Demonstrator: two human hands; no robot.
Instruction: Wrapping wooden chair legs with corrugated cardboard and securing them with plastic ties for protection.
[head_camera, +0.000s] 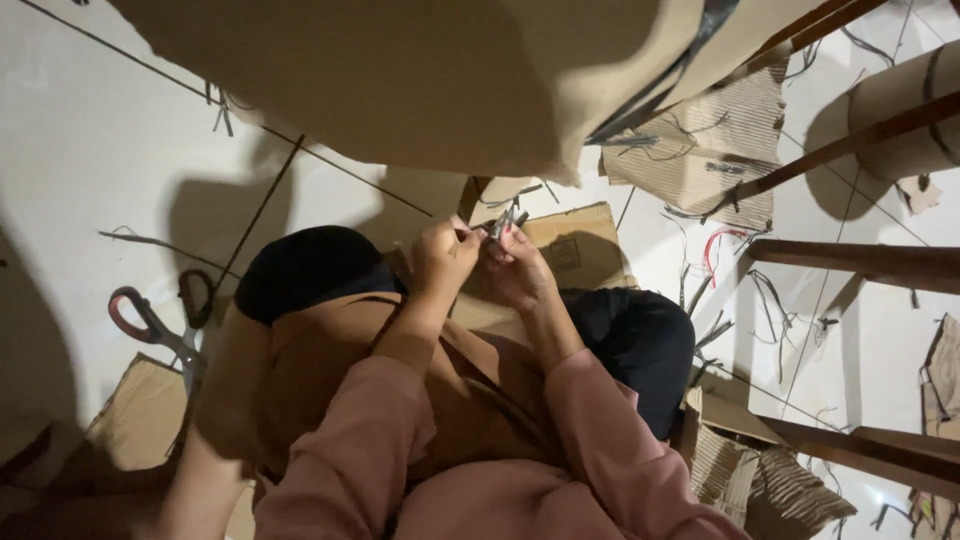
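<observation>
A large sheet of brown cardboard hangs across the top of the view, close to the camera, and blocks sight of the floor beyond the hands. The white tiled floor is littered with thin dark offcut strips. A pair of scissors with red and black handles lies on the floor at the left, well apart from both hands, its blades pointing toward a flat cardboard piece. A corrugated cardboard scrap lies at the upper right, near a cardboard tube. Dark wooden bars cross the right side. More corrugated scraps sit at the lower right.

The person sits with knees apart, in pink sleeves, with a brown panel across the lap. A flattened cardboard box lies on the floor between the knees, directly under the hands.

The left hand and right hand are held together, touching, above that box. Both are closed with fingers curled around a small bundle of thin dark strips, which protrudes upward from between the fingertips. The left hand pinches it from the left, the right hand grips it from the right and below. The exact material of the bundle cannot be told.
</observation>
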